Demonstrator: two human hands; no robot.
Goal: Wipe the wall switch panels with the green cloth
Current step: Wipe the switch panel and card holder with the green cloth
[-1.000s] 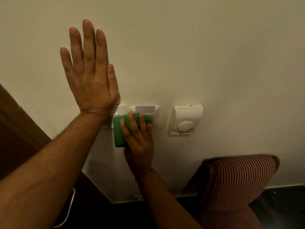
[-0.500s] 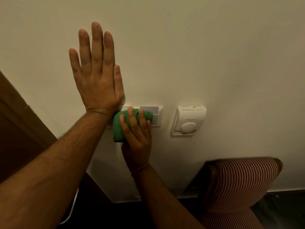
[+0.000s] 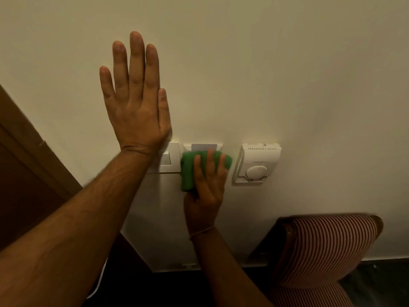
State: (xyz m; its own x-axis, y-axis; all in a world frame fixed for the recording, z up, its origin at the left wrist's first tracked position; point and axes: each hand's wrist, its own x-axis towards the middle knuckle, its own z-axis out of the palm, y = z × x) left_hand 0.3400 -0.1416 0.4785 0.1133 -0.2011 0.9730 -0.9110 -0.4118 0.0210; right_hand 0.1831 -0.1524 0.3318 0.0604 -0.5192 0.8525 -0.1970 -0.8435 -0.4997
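Note:
My right hand (image 3: 207, 187) presses a folded green cloth (image 3: 188, 171) flat against the middle white panel (image 3: 203, 147), a card-holder plate with a pale card at its top. The cloth covers most of that panel. To its left a white switch panel (image 3: 169, 159) shows, partly hidden behind my left wrist. My left hand (image 3: 135, 100) lies flat on the cream wall above it, fingers straight and pointing up, holding nothing. A white thermostat (image 3: 257, 163) with a round dial is mounted to the right of the cloth.
A brown wooden door frame (image 3: 28, 156) runs along the left edge. A chair back with red and white stripes (image 3: 327, 247) stands against the wall at the lower right. A white skirting board (image 3: 190, 267) meets a dark floor below.
My right hand has slid the green cloth to the right, off the left switch panel and onto the card-holder panel. My left hand stays flat on the wall.

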